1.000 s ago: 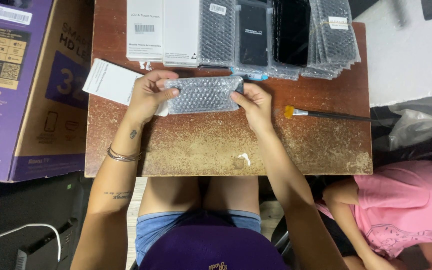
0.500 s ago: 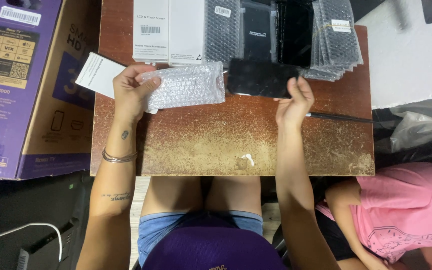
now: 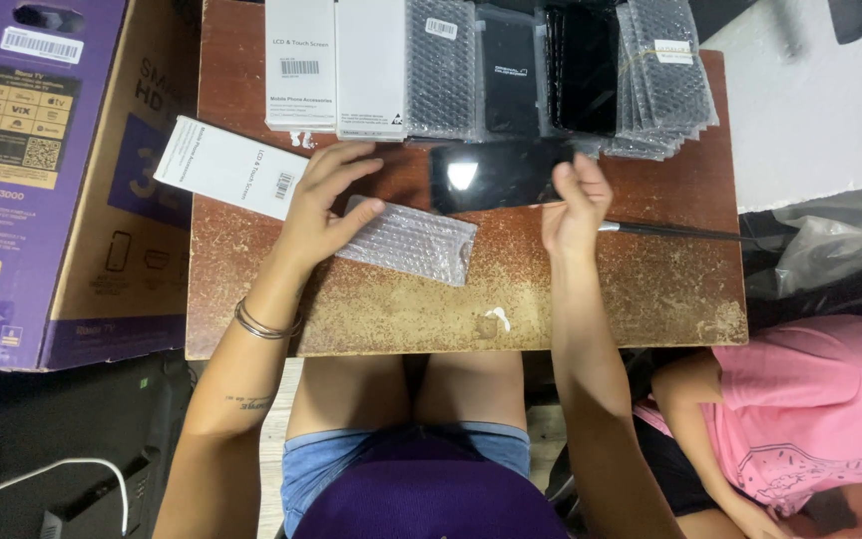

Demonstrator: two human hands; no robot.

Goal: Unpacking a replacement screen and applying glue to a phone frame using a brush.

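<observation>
Right hand's grip (image 3: 576,205) closed on a black phone screen's (image 3: 496,176) near end — its long axis ran leftward toward the open left hand (image 3: 323,205), flat on a bubble-wrap sleeve (image 3: 413,240).

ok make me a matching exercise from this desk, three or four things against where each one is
Things:
1. glossy black phone screen panel
2. clear bubble-wrap sleeve
3. flat white cardboard box
4. thin black-handled brush

Places:
a. jutting off the table's left edge
b. under the left hand
c. to the right of the right hand
d. held in the right hand

Pairs: 1-d, 2-b, 3-a, 4-c
</observation>
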